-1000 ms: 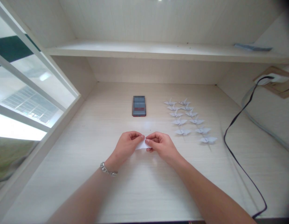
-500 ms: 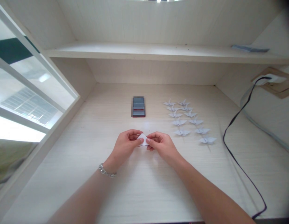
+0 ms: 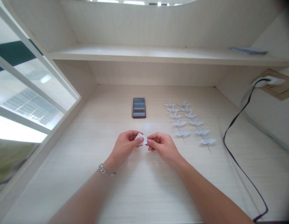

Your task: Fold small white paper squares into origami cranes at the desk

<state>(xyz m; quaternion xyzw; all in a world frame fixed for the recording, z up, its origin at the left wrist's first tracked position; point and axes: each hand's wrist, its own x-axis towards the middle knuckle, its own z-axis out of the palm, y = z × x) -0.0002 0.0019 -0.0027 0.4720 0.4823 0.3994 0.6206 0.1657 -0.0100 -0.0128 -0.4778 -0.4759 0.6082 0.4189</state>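
A small folded piece of white paper (image 3: 141, 138) is held just above the pale wooden desk (image 3: 144, 186) in the middle of the view. My left hand (image 3: 126, 146), with a metal bracelet on its wrist, pinches the paper's left side with thumb and forefinger. My right hand (image 3: 162, 145) pinches its right side, fingers curled. Both hands meet over the paper, which shows as a small triangular flap between the fingertips.
Several folded paper cranes (image 3: 187, 122) lie in two rows to the right of my hands. A phone (image 3: 139, 107) lies flat further back. A black cable (image 3: 237, 130) runs from a wall socket (image 3: 271, 81) across the right side. A shelf (image 3: 158, 53) above holds a flat bluish item (image 3: 249, 50). A window (image 3: 30, 93) fills the left.
The paper went from a flat strip stretched between the hands to a smaller triangular fold. Both hands drew slightly closer and lifted a little.
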